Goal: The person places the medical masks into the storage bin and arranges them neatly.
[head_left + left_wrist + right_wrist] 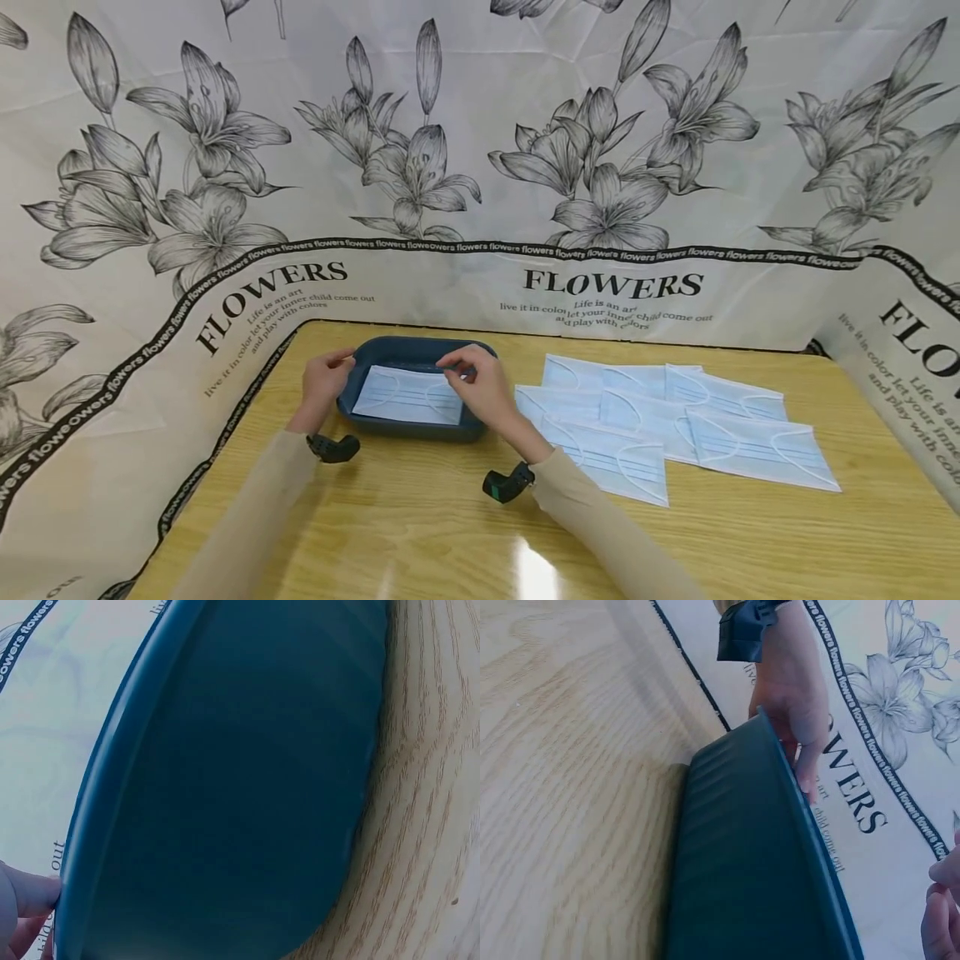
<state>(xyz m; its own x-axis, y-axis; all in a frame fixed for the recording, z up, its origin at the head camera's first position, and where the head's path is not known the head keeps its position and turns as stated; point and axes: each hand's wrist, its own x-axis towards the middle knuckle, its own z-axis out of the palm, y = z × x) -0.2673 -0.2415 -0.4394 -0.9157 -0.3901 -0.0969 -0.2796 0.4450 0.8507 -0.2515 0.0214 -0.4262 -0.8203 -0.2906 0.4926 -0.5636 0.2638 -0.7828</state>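
Head view: the right hand (pixel 483 387) hovers over the three o'clock end of the tub (pixel 416 431), taking twelve as the side away from the person. Its thumb and forefinger are bent toward each other, narrow, and nothing shows between them. The left hand (pixel 326 383) is opposite, at the tub's nine o'clock end, with its fingers bent close to the rim (pixel 116 750). The left wrist view shows a fingertip meeting that rim; the rest is hidden, so I cannot tell whether this hand grips the tub or only touches it.

Between the hands, the tub sits upright on the bench (pixel 405 517). Inside it a mask (pixel 408 396) lies flat, its long side running from nine to three. Whether others lie beneath it cannot be told.

Farther out, at three o'clock from the tub, loose masks (pixel 761 450) overlap in an uneven spread on the bench, the closest to the person lying toward four. At twelve, behind everything, hangs a flowered cloth (pixel 465 292).

As for progress, my reading is that the work is at an early stage: at least one mask is in and looks squarely laid, while several are outside the tub, untouched by either hand. If those belong in it too, most of what shows is left to do.
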